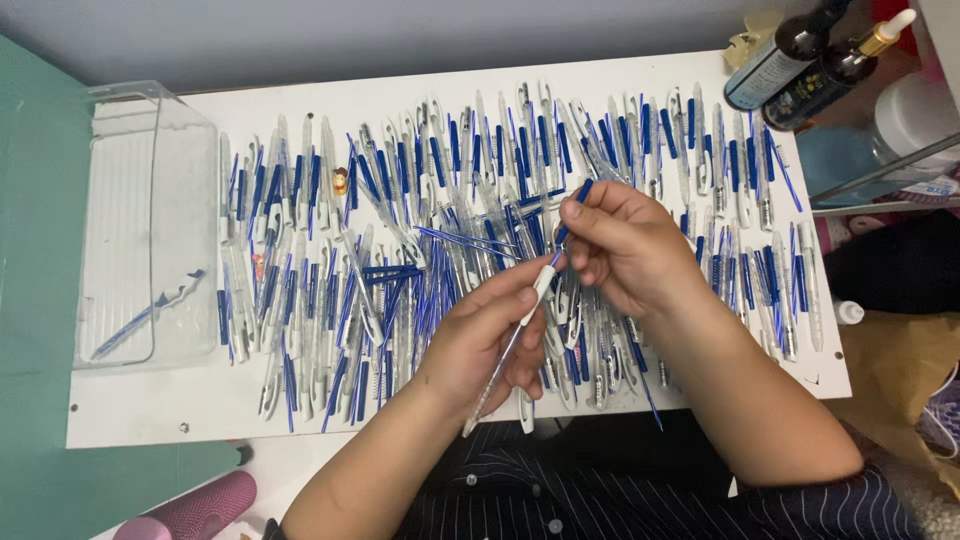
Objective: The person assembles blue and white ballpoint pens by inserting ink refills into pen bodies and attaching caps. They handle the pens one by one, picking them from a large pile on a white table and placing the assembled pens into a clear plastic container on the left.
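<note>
**Pen parts meet above a crowded bench**

The left hand (490,335) grips a clear pen barrel (510,345), tip end raised. The right hand (625,245) pinches a blue refill (572,210) in its fingers, its lower end meeting the barrel. Both hover above the white bench (140,415), covered with pen parts (400,220). A clear tray (150,230) sits left.

Clear pen barrel (508,352) with white grip end, tilted diagonally, white end up, above the pen pile. Blue refill (572,212), thin, angled, lower tip at the barrel's white end.
</note>
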